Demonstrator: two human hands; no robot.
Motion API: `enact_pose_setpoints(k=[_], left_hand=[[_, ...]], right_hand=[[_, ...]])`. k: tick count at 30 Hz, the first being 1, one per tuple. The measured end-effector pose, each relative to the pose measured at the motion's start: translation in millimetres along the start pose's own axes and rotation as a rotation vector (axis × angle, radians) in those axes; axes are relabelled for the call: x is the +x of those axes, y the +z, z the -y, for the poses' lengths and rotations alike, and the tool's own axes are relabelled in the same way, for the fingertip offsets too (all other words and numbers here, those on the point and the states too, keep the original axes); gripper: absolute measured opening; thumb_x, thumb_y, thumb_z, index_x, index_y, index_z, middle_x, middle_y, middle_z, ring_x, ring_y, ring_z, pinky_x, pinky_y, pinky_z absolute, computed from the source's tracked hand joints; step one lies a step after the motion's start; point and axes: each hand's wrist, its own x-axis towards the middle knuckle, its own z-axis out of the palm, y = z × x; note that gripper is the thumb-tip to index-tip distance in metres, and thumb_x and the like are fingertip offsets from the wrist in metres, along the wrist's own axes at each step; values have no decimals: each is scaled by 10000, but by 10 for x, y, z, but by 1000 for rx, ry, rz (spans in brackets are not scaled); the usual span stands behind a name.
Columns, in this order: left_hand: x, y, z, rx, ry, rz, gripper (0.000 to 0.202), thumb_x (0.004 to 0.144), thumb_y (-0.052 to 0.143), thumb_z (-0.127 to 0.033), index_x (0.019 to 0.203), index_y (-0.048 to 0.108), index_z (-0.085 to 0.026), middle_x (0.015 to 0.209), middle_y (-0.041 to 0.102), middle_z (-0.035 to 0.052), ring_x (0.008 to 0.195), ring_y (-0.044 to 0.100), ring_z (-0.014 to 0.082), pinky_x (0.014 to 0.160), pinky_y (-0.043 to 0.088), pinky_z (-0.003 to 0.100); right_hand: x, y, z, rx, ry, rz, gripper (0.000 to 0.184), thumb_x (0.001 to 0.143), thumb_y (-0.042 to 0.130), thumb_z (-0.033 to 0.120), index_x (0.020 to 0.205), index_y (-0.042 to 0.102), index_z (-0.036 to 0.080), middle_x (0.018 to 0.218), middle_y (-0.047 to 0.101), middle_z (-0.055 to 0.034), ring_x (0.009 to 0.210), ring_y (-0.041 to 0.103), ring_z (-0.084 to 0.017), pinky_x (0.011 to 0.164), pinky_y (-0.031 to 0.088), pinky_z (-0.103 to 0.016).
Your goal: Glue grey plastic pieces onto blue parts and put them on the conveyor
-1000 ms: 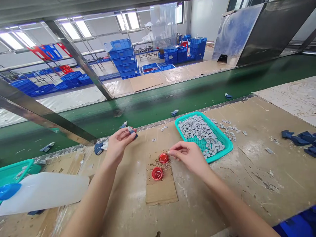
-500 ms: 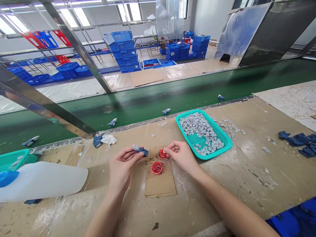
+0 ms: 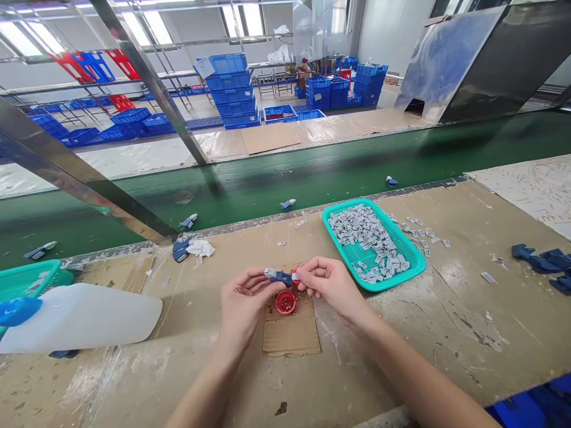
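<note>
My left hand [image 3: 245, 297] pinches a dark blue plastic piece [image 3: 281, 277] with a light grey end pointing left. Close to its right end, my right hand [image 3: 328, 288] is closed on a small light grey tab [image 3: 295, 276], mostly covered by the fingertips. Below them a red cap [image 3: 286, 302] with glossy liquid inside sits on a cardboard strip [image 3: 292, 342]. Behind the fingers a second red cap is largely hidden. To the right of my right hand stands a turquoise basket [image 3: 418, 261] holding many small grey tabs [image 3: 363, 229].
A green conveyor belt [image 3: 241, 184] with several spaced blue-grey pieces runs beyond the table. At left lie a white bottle [image 3: 98, 315] and another turquoise basket [image 3: 56, 273]. Dark blue parts [image 3: 546, 261] lie at right; loose grey tabs [image 3: 422, 233] are scattered beside the basket.
My left hand has moved right with the blue piece, bringing it up to the tab in my right hand. The pieces on the belt have shifted left.
</note>
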Motion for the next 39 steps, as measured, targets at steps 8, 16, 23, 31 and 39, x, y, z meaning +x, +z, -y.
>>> enact_pose_setpoints(k=[8, 16, 23, 31, 39], left_hand=[[-79, 89, -47, 13, 22, 0, 230, 553, 824, -142, 731, 679, -162, 813, 744, 47, 776, 703, 193, 715, 589, 260], [-79, 179, -100, 104, 118, 42, 171, 582, 795, -115, 712, 703, -177, 809, 741, 36, 783, 700, 191, 705, 592, 252], [-210, 292, -178, 204, 161, -31, 130, 643, 765, -147, 753, 729, -205, 804, 737, 8, 700, 701, 159, 670, 602, 221], [-351, 358, -106, 284, 414, -153, 180, 696, 713, -103, 842, 719, -209, 914, 732, 18, 814, 702, 180, 729, 604, 262], [-390, 294, -43, 428, 569, -143, 241, 688, 704, -87, 861, 709, -253, 959, 732, 9, 928, 682, 233, 890, 546, 404]], right_hand=[[12, 32, -23, -19, 53, 40, 365, 697, 730, 464, 726, 557, 144, 598, 625, -12, 472, 492, -75, 417, 330, -172], [-30, -46, 0, 96, 210, 259, 391, 730, 693, 524, 830, 496, 201, 662, 574, 27, 542, 509, -87, 375, 311, -139], [-57, -57, -42, 52, 144, 210, 375, 763, 652, 546, 866, 529, 206, 609, 544, 42, 523, 488, -84, 384, 339, -135], [-130, -33, -45, -26, 12, 56, 327, 799, 638, 469, 976, 616, 194, 810, 665, -40, 666, 598, -139, 418, 400, -164], [-184, 5, -23, -56, -23, -52, 310, 784, 651, 449, 847, 632, 147, 798, 683, -89, 723, 621, -192, 409, 414, -190]])
